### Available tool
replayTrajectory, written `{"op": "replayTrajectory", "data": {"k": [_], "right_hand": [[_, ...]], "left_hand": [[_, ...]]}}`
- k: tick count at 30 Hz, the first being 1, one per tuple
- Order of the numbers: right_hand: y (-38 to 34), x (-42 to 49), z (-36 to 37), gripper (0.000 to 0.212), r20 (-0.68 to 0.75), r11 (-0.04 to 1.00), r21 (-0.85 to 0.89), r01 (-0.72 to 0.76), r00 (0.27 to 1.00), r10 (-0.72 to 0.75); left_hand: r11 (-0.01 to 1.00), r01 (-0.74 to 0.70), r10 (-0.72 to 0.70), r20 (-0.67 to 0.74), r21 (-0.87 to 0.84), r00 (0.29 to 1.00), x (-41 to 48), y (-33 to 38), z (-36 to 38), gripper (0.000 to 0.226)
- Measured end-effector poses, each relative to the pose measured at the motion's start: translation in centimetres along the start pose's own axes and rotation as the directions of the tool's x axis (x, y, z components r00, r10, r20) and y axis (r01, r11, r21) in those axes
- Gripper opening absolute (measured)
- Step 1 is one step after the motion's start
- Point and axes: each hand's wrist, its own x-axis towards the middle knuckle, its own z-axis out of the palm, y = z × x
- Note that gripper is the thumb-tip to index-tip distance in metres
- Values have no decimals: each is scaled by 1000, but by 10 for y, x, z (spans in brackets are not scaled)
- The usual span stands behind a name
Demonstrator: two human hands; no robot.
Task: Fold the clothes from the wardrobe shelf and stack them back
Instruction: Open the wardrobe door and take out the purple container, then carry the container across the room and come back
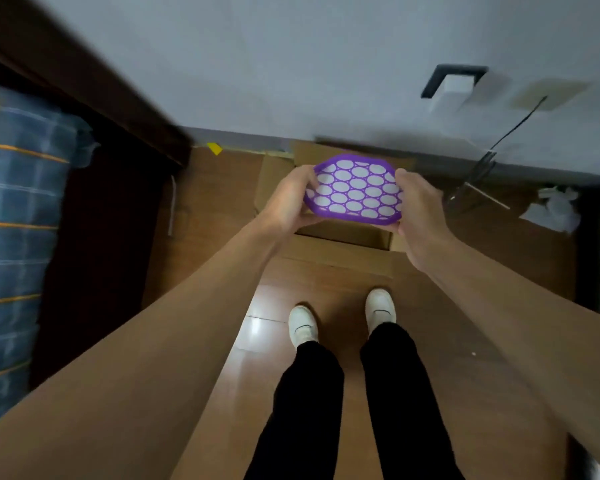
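Above an open cardboard box [343,233] on the glossy wood-plank floor [447,323]: flat octagonal purple grid [355,190], a honeycomb of round holes, gripped at opposite edges by left hand [288,199] and right hand [418,220]. Far left, beside a dark wooden frame [94,98]: blue checked fabric [18,216] with orange stripes, soft, blurred, cut off by the picture's edge.

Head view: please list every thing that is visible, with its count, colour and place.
panel: one, purple with white circles, held above the box
box: one, brown cardboard, under the panel
cloth: one, blue checked with orange lines, far left
tag: one, yellow, left of the box
bracket: one, black, upper right
cable: one, black, below the bracket
shoes: two, white, on the wooden floor
trousers: one pair, black, bottom centre
hands: two, bare; left hand grips the panel's left edge, right hand its right edge
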Motion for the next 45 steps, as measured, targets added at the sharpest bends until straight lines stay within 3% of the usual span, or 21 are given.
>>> {"op": "replayTrajectory", "data": {"k": [4, 11, 19, 24, 28, 32, 36, 40, 43, 45], "right_hand": [[68, 93, 25, 13, 34, 999, -25, -20, 999, 21], [191, 236, 56, 12, 37, 982, -187, 1, 999, 6], [283, 334, 72, 42, 172, 911, -402, -90, 970, 172], [307, 364, 78, 62, 195, 869, -470, -156, 942, 274], [315, 375, 82, 67, 192, 857, -492, -156, 940, 281], [318, 376, 78, 50, 180, 878, -445, -175, 943, 279], [299, 360, 73, 46, 121, 849, -518, -100, 975, 188], [249, 313, 66, 27, 15, 845, -531, -56, 997, 76], [195, 255, 62, 16, 12, 851, -523, -47, 998, 63], [150, 206, 63, 20, 25, 864, -501, -50, 997, 73]], "left_hand": [[999, 20, -19, -51, 29, 999, 107, -56, -15, 20], [932, 79, -60, -63, 355, 996, 265, -155, -41, 33], [755, 191, -190, -69, 627, 979, 378, -243, -59, 46], [600, 205, -243, -68, 774, 968, 406, -260, -63, 80], [615, 217, -267, -59, 758, 962, 425, -266, -66, 82], [670, 221, -268, -46, 708, 962, 430, -269, -67, 70], [688, 177, -139, -112, 704, 984, 415, -263, -64, 59], [705, 95, 27, -161, 703, 987, 357, -226, -57, 54], [788, 39, 66, -147, 615, 987, 284, -189, -50, 42], [863, 19, 62, -142, 504, 988, 223, -159, -45, 34]]}}
